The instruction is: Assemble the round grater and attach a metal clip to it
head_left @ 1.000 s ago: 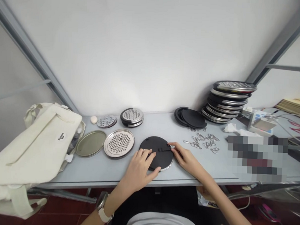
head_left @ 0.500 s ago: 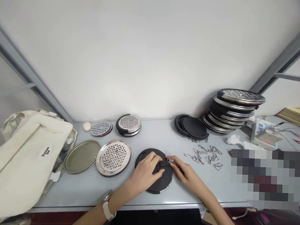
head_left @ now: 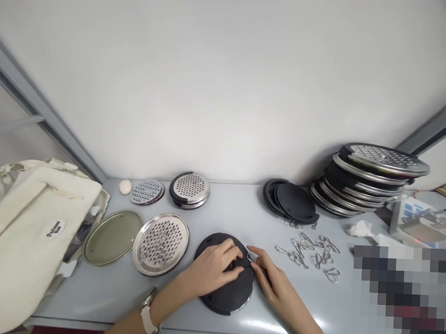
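A round black disc [head_left: 225, 291] with a shiny metal edge lies on the table in front of me. My left hand [head_left: 218, 265] rests across its upper part, fingers curled and thumb apart, gripping near the middle; the exact spot is hidden under the fingers. At the disc's right edge, my right hand [head_left: 268, 272] pinches a small bent-wire clip [head_left: 249, 258] between thumb and index finger, its tip touching the disc. Several similar wire clips [head_left: 306, 244] lie loose to the right. Left of the disc sits a round metal grater plate [head_left: 161, 244].
An olive round lid [head_left: 112, 238] and a cream bag [head_left: 31, 247] occupy the left side. Small grater discs [head_left: 146, 191] and stacked graters [head_left: 190, 187] stand behind. At back right are black discs [head_left: 295, 202], a leaning grater stack [head_left: 370, 185] and a white device [head_left: 416, 224].
The view has shifted, so the table's things appear lower and more spread out. Both hands stay at the black disc, the right still pinching the wire clip at its edge.
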Tool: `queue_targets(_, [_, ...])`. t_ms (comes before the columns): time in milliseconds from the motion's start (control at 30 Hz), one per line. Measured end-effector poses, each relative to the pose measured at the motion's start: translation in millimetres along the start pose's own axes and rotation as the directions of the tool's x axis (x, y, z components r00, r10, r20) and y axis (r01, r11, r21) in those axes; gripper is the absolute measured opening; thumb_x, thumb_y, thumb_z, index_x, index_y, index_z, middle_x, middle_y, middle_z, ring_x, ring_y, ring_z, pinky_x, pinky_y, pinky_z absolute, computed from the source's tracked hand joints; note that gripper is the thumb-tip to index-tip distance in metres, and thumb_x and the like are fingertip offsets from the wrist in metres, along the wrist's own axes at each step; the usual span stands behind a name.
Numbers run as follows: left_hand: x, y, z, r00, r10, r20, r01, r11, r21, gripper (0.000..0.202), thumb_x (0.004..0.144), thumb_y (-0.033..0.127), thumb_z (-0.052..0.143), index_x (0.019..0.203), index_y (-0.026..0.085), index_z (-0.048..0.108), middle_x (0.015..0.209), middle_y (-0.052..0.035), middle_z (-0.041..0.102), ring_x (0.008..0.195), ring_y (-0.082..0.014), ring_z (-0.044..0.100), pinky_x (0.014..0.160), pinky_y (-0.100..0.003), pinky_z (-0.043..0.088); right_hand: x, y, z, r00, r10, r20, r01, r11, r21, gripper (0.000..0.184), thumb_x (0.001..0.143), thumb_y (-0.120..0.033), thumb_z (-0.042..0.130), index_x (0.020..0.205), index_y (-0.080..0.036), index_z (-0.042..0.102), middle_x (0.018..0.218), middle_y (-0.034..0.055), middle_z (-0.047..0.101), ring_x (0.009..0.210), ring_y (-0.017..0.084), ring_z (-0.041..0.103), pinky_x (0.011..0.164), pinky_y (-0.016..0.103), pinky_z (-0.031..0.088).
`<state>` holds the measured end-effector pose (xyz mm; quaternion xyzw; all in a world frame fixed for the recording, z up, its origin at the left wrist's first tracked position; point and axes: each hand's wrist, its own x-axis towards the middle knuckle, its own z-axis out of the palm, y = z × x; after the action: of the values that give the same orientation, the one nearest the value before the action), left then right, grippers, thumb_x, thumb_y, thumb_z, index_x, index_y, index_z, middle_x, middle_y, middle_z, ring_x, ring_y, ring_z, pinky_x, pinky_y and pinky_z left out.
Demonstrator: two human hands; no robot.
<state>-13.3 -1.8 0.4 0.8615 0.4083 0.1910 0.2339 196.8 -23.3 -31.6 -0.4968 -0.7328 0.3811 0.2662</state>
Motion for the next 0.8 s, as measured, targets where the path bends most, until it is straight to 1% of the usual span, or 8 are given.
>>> queue_targets(67, [0, -1, 0.5, 1.000, -0.001, 0.000, 0.001, 1.000, 0.010, 0.017, 0.089, 0.024, 0.060, 0.105, 0.023, 0.054, 0.099, -0.0001, 0.056, 0.084, -0.0148, 0.061, 0.074, -0.026, 0.048, 1, 1, 1, 1.000, 0.015, -0.002, -0.015, 1.000, 0.010, 0.028, 0.101, -0.038, 0.031, 0.125, -0.026, 0.037, 0.076, 0.0001, 0.059, 0.067, 0.020, 0.062, 0.067, 0.029, 0.049])
queue_targets(233, [0, -1, 3.3, 1.000, -0.003, 0.003, 0.003, 1.000, 0.019, 0.017, 0.091, 0.023, 0.058, 0.107, 0.023, 0.054, 0.101, -0.0014, 0.056, 0.086, -0.0157, 0.061, 0.076, -0.027, 0.049, 0, -3, -1, 0.999, 0.038, 0.031, -0.040, 0.997, 0.069, 0.018, 0.101, -0.038, 0.030, 0.109, -0.026, 0.042, 0.084, 0.0025, 0.064, 0.075, 0.020, 0.063, 0.072, 0.028, 0.048])
queue_targets(333, [0, -1, 4.8, 1.000, -0.008, -0.002, 0.008, 1.000, 0.009, 0.016, 0.091, 0.022, 0.057, 0.107, 0.022, 0.054, 0.101, -0.0013, 0.055, 0.086, -0.0152, 0.061, 0.076, -0.027, 0.049, 1, -6, -2, 0.998, 0.051, 0.036, -0.053, 0.996, 0.075, 0.018, 0.101, -0.038, 0.031, 0.107, -0.026, 0.043, 0.083, 0.0022, 0.064, 0.072, 0.019, 0.062, 0.071, 0.028, 0.047])
queue_targets(400, [1, -3, 5.8, 0.999, -0.021, -0.024, 0.021, 1.000, 0.007, 0.015, 0.092, 0.022, 0.056, 0.106, 0.023, 0.053, 0.101, -0.0009, 0.055, 0.085, -0.0145, 0.061, 0.075, -0.026, 0.049, 6, -7, -4, 0.998, 0.051, 0.038, -0.054, 0.996, 0.068, 0.018, 0.101, -0.038, 0.030, 0.107, -0.026, 0.042, 0.079, 0.0010, 0.061, 0.069, 0.019, 0.060, 0.069, 0.028, 0.047])
queue_targets(500, [4, -6, 6.1, 0.997, -0.045, -0.063, 0.048, 0.998, 0.041, 0.011, 0.094, 0.023, 0.052, 0.105, 0.023, 0.053, 0.101, -0.0009, 0.054, 0.082, -0.0142, 0.061, 0.073, -0.026, 0.049, 21, -6, -11, 0.997, 0.013, 0.082, -0.017, 0.999, 0.040, 0.019, 0.101, -0.038, 0.029, 0.105, -0.026, 0.043, 0.072, -0.0012, 0.056, 0.067, 0.019, 0.058, 0.065, 0.028, 0.046])
queue_targets(633, [12, -9, 2.6, 0.992, -0.092, -0.082, 0.105, 0.980, 0.168, 0.009, 0.092, 0.023, 0.050, 0.101, 0.022, 0.051, 0.097, -0.0007, 0.053, 0.074, -0.0142, 0.060, 0.065, -0.027, 0.048, 50, -3, -24, 0.977, -0.104, 0.184, 0.105, 0.994, 0.004, 0.019, 0.101, -0.036, 0.030, 0.103, -0.024, 0.045, 0.068, -0.0030, 0.053, 0.060, 0.016, 0.052, 0.062, 0.027, 0.043])
queue_targets(700, [18, -10, 1.5, 0.988, -0.123, -0.092, 0.142, 0.962, 0.233, 0.008, 0.091, 0.023, 0.049, 0.099, 0.022, 0.049, 0.095, -0.0005, 0.053, 0.070, -0.0143, 0.060, 0.061, -0.027, 0.046, 63, -2, -27, 0.971, -0.133, 0.199, 0.136, 0.991, -0.002, 0.021, 0.101, -0.036, 0.028, 0.100, -0.024, 0.046, 0.062, -0.0047, 0.049, 0.055, 0.015, 0.048, 0.060, 0.027, 0.042])
queue_targets(800, [26, -11, 4.3, 0.975, -0.175, -0.133, 0.210, 0.925, 0.316, 0.007, 0.091, 0.024, 0.048, 0.097, 0.021, 0.047, 0.091, -0.0010, 0.053, 0.067, -0.0158, 0.060, 0.056, -0.027, 0.045, 78, -1, -24, 0.971, -0.150, 0.188, 0.157, 0.987, -0.021, 0.022, 0.101, -0.036, 0.027, 0.103, -0.024, 0.046, 0.060, -0.0054, 0.047, 0.055, 0.016, 0.047, 0.058, 0.027, 0.040])
